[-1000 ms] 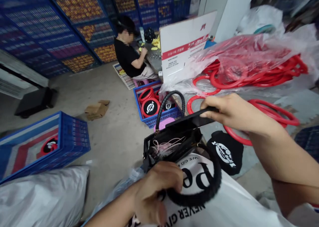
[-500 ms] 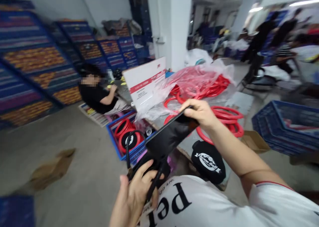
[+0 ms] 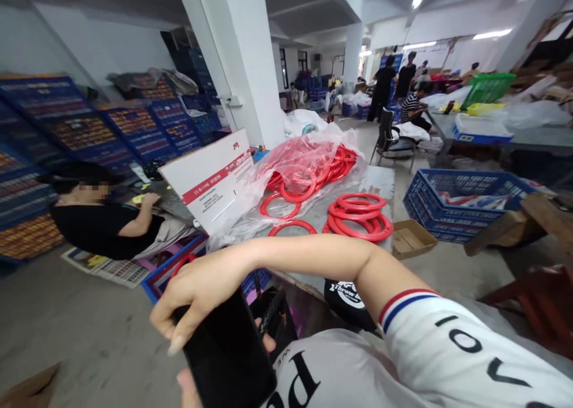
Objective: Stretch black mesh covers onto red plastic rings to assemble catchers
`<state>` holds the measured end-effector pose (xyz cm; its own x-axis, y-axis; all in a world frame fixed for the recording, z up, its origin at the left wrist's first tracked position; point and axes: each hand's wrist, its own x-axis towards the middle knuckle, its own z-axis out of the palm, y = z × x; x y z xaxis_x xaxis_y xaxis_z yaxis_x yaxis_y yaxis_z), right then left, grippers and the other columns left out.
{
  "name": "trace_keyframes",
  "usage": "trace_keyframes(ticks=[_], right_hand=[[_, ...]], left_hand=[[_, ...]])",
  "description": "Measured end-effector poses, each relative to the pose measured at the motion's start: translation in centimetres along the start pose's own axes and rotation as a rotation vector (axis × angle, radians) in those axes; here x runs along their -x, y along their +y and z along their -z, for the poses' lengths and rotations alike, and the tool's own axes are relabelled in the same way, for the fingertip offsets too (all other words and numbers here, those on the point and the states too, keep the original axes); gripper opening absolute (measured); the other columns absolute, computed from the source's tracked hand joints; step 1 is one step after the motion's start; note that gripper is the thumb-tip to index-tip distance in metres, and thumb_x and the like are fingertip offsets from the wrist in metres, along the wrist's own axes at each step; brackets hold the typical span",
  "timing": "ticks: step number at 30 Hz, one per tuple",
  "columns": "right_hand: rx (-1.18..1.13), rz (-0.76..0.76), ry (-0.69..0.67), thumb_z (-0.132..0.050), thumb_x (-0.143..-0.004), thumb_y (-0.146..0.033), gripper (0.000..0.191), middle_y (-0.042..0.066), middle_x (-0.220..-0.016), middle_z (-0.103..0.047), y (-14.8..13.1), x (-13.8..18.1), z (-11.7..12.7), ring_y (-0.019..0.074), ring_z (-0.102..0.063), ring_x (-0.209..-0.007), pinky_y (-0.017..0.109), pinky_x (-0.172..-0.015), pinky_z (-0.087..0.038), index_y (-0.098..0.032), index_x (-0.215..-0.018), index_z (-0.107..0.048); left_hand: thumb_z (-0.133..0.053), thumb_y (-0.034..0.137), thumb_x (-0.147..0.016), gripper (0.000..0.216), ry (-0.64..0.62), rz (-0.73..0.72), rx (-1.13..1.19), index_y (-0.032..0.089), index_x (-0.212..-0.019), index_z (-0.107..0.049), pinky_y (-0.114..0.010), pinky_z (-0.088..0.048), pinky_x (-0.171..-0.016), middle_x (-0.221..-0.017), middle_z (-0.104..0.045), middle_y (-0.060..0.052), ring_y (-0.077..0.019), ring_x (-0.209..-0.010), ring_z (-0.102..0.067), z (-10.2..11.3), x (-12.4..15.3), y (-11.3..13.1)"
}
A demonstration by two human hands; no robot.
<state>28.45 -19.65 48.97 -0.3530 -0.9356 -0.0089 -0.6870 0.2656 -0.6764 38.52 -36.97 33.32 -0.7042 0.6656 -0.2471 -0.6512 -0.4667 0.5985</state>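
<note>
My right hand (image 3: pixel 192 294) reaches across my body, its fingers curled over the top edge of a black handbag (image 3: pixel 228 360) held low in front of my white printed shirt (image 3: pixel 340 372). The bag's flat black side faces the camera. Its braided handle (image 3: pixel 272 314) shows just behind. My left hand (image 3: pixel 187 391) is almost wholly hidden under the bag; only a fingertip at the bag's right edge and a bit at the bottom show, pressed against it.
A table (image 3: pixel 380 178) ahead carries stacked red rings (image 3: pixel 358 214), a plastic bag of more rings (image 3: pixel 308 166), a white cardboard sheet (image 3: pixel 206 181) and a black logo disc (image 3: pixel 349 291). A person in black (image 3: pixel 98 226) sits left. Blue crates (image 3: pixel 461 202) and a cardboard box (image 3: pixel 409 238) stand right.
My head has lifted, showing more of the hall. My right hand has swung from the right down to the lower left with the bag, which now covers my left hand.
</note>
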Motion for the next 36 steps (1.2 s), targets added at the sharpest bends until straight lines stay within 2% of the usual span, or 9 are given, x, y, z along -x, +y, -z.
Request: trace_keyframes(ticks=[4,7,10,14,19,23,26,31,36], right_hand=[[-0.112,0.006,0.107,-0.07,-0.091,-0.017,0.01,0.0,-0.085,-0.067,1.4,0.4,-1.4,0.0109,-0.062,-0.087,0.018,-0.082,-0.043,-0.011,-0.083,-0.066],[-0.195,-0.068,0.292,-0.077,-0.086,-0.024,0.015,0.0,-0.086,-0.067,2.0,1.0,-2.7,0.0126,-0.06,-0.084,0.022,-0.078,-0.043,-0.012,-0.085,-0.067],[-0.394,-0.131,0.395,-0.074,-0.088,-0.045,0.033,-0.001,-0.078,-0.064,2.7,1.8,-4.3,0.0122,-0.056,-0.074,0.024,-0.068,-0.043,-0.013,-0.088,-0.068],[-0.824,-0.186,0.592,-0.069,-0.083,-0.068,0.053,0.0,-0.076,-0.066,3.8,2.9,-7.0,0.0119,-0.059,-0.064,0.023,-0.057,-0.046,-0.015,-0.095,-0.071],[-1.085,-0.179,0.789,-0.072,-0.081,-0.068,0.055,0.005,-0.074,-0.071,5.4,3.9,-9.7,0.0132,-0.064,-0.059,0.023,-0.054,-0.052,-0.015,-0.094,-0.074],[-1.082,-0.144,0.744,-0.067,-0.085,-0.068,0.057,0.009,-0.08,-0.074,6.3,5.0,-11.1,0.015,-0.068,-0.066,0.024,-0.06,-0.055,-0.012,-0.095,-0.074],[-0.938,-0.11,0.669,-0.062,-0.089,-0.069,0.059,0.011,-0.089,-0.076,6.7,6.6,-11.6,0.0173,-0.071,-0.076,0.029,-0.072,-0.057,-0.013,-0.103,-0.073],[-0.518,-0.027,0.382,-0.079,-0.079,-0.057,0.059,0.013,-0.128,-0.068,8.2,8.7,-12.2,0.0278,-0.062,-0.123,0.046,-0.109,-0.045,-0.02,-0.124,-0.069],[-0.35,-0.107,0.457,-0.078,-0.082,-0.051,0.056,0.012,-0.143,-0.059,11.1,9.1,-13.8,0.0285,-0.05,-0.139,0.052,-0.12,-0.032,-0.025,-0.131,-0.067]], left_hand=[[-0.063,0.08,-0.076,0.079,-0.014,0.037,0.022,0.018,-0.122,-0.075,-0.044,-0.057,-0.096,-0.116,-0.076,-0.014,-0.0335,-0.107,-0.07,-0.6,0.9,-1.5],[-0.065,0.088,-0.064,0.098,-0.126,-0.003,0.014,0.009,-0.121,-0.073,-0.037,-0.057,-0.078,-0.095,-0.075,-0.016,-0.0279,-0.084,-0.069,-1.7,1.3,-1.9],[-0.071,0.085,-0.062,0.104,-0.176,-0.052,0.038,0.014,-0.137,-0.063,-0.036,-0.054,-0.078,-0.099,-0.072,-0.014,-0.0263,-0.086,-0.067,-2.1,1.3,-1.9],[-0.074,0.081,-0.065,0.098,-0.187,-0.081,0.11,0.019,-0.139,-0.059,-0.035,-0.052,-0.079,-0.102,-0.068,-0.011,-0.0237,-0.087,-0.066,-1.7,1.6,-2.3],[-0.072,0.079,-0.067,0.093,-0.216,-0.091,0.158,0.014,-0.134,-0.062,-0.031,-0.049,-0.077,-0.103,-0.067,-0.012,-0.022,-0.085,-0.064,-0.6,1.6,-2.7],[-0.064,0.083,-0.072,0.096,-0.206,-0.108,0.151,0.012,-0.137,-0.06,-0.032,-0.046,-0.076,-0.1,-0.065,-0.012,-0.0216,-0.083,-0.062,0.1,1.3,-2.9],[-0.064,0.084,-0.07,0.098,-0.186,-0.109,0.168,0.013,-0.137,-0.06,-0.032,-0.044,-0.074,-0.098,-0.063,-0.01,-0.0213,-0.081,-0.06,0.0,1.5,-2.8],[-0.061,0.089,-0.067,0.097,-0.121,-0.11,0.218,0.016,-0.13,-0.064,-0.031,-0.039,-0.07,-0.09,-0.059,-0.007,-0.0188,-0.075,-0.054,-0.8,2.0,-2.4],[-0.058,0.092,-0.066,0.093,-0.124,-0.112,0.182,0.018,-0.121,-0.067,-0.033,-0.036,-0.069,-0.086,-0.057,-0.006,-0.0178,-0.071,-0.051,-1.1,2.5,-2.2]])
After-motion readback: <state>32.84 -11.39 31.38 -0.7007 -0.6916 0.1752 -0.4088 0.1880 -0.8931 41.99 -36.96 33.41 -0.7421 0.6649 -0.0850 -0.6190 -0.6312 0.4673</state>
